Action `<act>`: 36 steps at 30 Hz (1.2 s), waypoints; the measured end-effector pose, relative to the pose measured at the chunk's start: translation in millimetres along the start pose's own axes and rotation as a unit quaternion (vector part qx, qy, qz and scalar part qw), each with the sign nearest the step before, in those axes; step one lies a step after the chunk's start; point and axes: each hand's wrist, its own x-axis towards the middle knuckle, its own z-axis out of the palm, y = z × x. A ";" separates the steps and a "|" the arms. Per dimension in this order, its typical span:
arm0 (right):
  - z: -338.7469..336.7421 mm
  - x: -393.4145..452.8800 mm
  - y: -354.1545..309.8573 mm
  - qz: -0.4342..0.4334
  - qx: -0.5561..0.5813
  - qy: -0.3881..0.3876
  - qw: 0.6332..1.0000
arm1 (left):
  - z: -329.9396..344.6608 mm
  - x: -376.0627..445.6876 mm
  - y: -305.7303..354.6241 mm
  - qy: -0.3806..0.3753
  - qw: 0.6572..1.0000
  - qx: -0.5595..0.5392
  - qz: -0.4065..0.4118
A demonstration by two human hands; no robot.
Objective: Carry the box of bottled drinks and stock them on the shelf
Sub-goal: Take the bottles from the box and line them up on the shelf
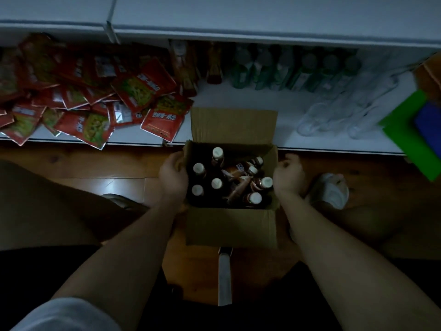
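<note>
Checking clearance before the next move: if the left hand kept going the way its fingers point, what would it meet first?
The left hand points toward the shelf; the box wall at its fingertips comes first, though depth is unclear.

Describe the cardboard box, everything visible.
The cardboard box is plain brown, open-topped, its far flap standing up against the white shelf edge and its near flap hanging toward the person. It sits on the wooden floor. Inside are brown bottles with white caps, some upright, some tipped over. The left hand holds its left wall; the right hand is at its right wall, contact unclear.
</note>
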 end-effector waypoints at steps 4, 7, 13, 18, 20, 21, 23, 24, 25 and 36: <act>16.3 -22.3 -24.4 -0.136 0.009 -0.106 0.985 | 3.9 -7.4 27.4 -0.076 0.988 0.128 0.042; 38.6 -43.4 -23.0 -0.164 -0.032 -0.276 0.946 | 13.8 -16.7 32.2 -0.158 0.956 0.243 0.052; 73.0 -60.9 -8.9 -0.254 -0.152 -0.321 0.900 | 29.9 -25.9 23.3 -0.195 0.910 0.364 0.048; 89.7 -53.5 -7.1 -0.263 -0.178 -0.343 0.884 | 36.5 -20.8 6.7 -0.202 0.909 0.363 0.002; 93.1 -48.5 -8.5 -0.249 -0.180 -0.352 0.884 | 35.7 -17.0 7.4 -0.206 0.914 0.351 0.003; 92.7 -45.7 -9.8 -0.237 -0.182 -0.359 0.884 | 34.0 -14.2 8.4 -0.211 0.914 0.345 0.007; 86.2 -39.4 -14.4 -0.225 -0.184 -0.372 0.882 | 26.7 -8.0 10.7 -0.225 0.916 0.332 0.021; 80.5 -35.9 -17.5 -0.223 -0.179 -0.379 0.880 | 21.4 -5.3 12.2 -0.232 0.916 0.325 0.031; 73.4 -32.6 -21.5 -0.223 -0.170 -0.385 0.880 | 15.8 -3.0 14.6 -0.239 0.916 0.321 0.041; -30.5 -25.9 -88.9 -0.181 0.005 -0.426 0.886 | -43.5 6.3 94.3 -0.190 0.949 0.225 0.115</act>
